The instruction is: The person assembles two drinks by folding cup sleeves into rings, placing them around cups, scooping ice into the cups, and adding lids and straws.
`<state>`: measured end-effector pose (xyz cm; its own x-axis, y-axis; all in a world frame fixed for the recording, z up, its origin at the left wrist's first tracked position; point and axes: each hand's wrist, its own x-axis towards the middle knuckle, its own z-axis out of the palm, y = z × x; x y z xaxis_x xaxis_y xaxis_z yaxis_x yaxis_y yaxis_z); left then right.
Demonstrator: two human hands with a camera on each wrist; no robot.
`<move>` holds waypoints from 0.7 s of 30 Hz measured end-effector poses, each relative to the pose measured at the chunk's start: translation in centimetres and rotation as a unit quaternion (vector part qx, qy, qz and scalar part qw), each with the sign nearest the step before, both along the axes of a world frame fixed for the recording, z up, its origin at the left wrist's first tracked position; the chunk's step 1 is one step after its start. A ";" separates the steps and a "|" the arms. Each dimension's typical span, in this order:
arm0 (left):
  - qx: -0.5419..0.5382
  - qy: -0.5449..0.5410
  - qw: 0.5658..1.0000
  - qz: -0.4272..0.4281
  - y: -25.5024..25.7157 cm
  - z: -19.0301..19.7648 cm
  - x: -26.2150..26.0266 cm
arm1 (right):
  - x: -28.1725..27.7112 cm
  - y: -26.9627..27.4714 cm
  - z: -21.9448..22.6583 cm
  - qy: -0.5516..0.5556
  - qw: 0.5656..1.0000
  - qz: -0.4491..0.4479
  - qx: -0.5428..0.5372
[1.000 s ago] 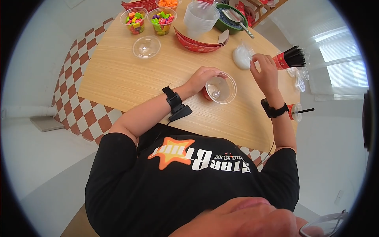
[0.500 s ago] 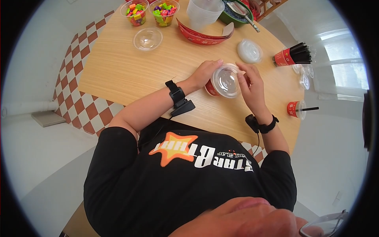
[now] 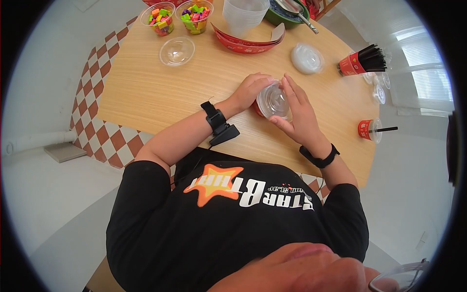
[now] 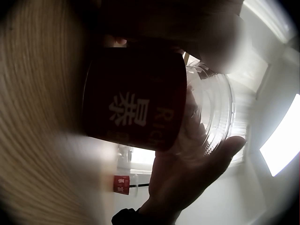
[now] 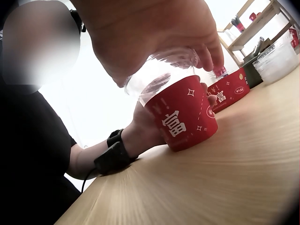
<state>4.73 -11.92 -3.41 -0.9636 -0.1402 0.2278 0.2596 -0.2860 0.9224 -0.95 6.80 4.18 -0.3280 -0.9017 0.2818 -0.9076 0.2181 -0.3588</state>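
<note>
A clear plastic cup in a red printed paper sleeve (image 5: 183, 115) stands on the table in front of the person. The left hand (image 3: 250, 92) is curled round its far left side and holds it. Over the cup's mouth lies a clear plastic lid (image 3: 273, 101). The right hand (image 3: 302, 111) grips that lid from above, thumb on the near edge and fingers on the far edge. From the left wrist, the lid's ridged rim (image 4: 229, 108) shows beside the sleeve, with the right hand's thumb against it.
Behind the cup are a stack of clear lids (image 3: 307, 58), red paper sleeves (image 3: 245, 46), stacked clear cups (image 3: 245, 14) and a green bowl (image 3: 279, 18). Candy cups (image 3: 194, 19) and a single lid (image 3: 177, 51) are farther left. Black straws (image 3: 372, 59) and a red-sleeved cup (image 3: 366, 129) stand right.
The right hand has brought a lid from the stack leftward onto the cup. Its fingers and thumb have since spread around the lid's edge. The left hand has stayed on the cup.
</note>
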 end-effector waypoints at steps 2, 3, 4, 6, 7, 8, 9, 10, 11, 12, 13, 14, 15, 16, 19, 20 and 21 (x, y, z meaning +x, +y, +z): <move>0.001 -0.014 1.000 -0.024 -0.4 0.0 0.2 | 0.3 0.0 0.0 0.021 1.000 -0.001 0.000; 0.002 -0.026 0.999 -0.047 -0.5 0.0 0.4 | 0.6 -0.1 0.0 0.037 0.999 -0.010 0.012; 0.002 -0.028 0.998 -0.048 -0.5 -0.1 0.3 | 0.8 -0.1 0.0 0.052 0.998 -0.018 0.025; -0.029 -0.029 0.999 0.001 -0.3 -0.3 0.2 | 0.9 -0.2 0.3 0.048 0.998 -0.022 0.035; -0.030 -0.029 0.999 -0.001 -0.2 -0.4 0.1 | 0.9 -0.2 0.4 0.046 0.998 -0.024 0.045; -0.020 -0.027 0.999 0.002 -0.1 -0.4 0.1 | 0.9 -0.2 0.4 0.046 0.998 -0.027 0.044; -0.010 -0.024 1.000 0.004 0.0 -0.3 0.1 | 0.9 -0.2 0.5 0.024 0.998 -0.029 0.051; -0.012 -0.023 1.000 -0.001 0.1 -0.3 0.1 | 0.9 -0.1 0.6 0.002 0.998 -0.031 0.058; -0.010 -0.023 1.000 -0.005 0.0 -0.2 0.1 | 0.9 -0.2 0.8 0.004 0.998 -0.036 0.055; -0.008 -0.022 1.000 -0.009 -0.1 0.0 0.2 | 0.8 -0.2 1.0 -0.006 0.997 -0.036 0.073; -0.012 -0.020 1.000 -0.014 -0.2 0.0 0.3 | 0.8 -0.2 1.2 -0.017 0.995 -0.036 0.090; -0.005 -0.031 0.999 -0.023 -0.4 -0.1 0.4 | 0.9 -0.3 1.1 -0.014 0.995 -0.043 0.086; 0.002 -0.041 0.999 -0.033 -0.4 0.0 0.3 | 1.0 -0.3 0.8 -0.037 0.997 -0.031 0.056; -0.004 -0.033 0.999 -0.042 -0.4 0.0 0.2 | 0.8 -0.1 0.8 -0.058 0.998 -0.019 0.026; -0.012 -0.041 0.999 -0.021 -0.2 0.4 0.4 | -1.3 0.8 1.2 -0.139 0.989 0.022 -0.037; -0.016 -0.036 0.999 -0.031 -0.2 0.4 0.3 | -2.5 1.2 2.2 -0.134 0.990 0.013 -0.040; -0.014 -0.040 0.999 -0.032 -0.1 0.3 0.3 | -4.2 1.6 3.8 -0.085 0.993 -0.046 -0.070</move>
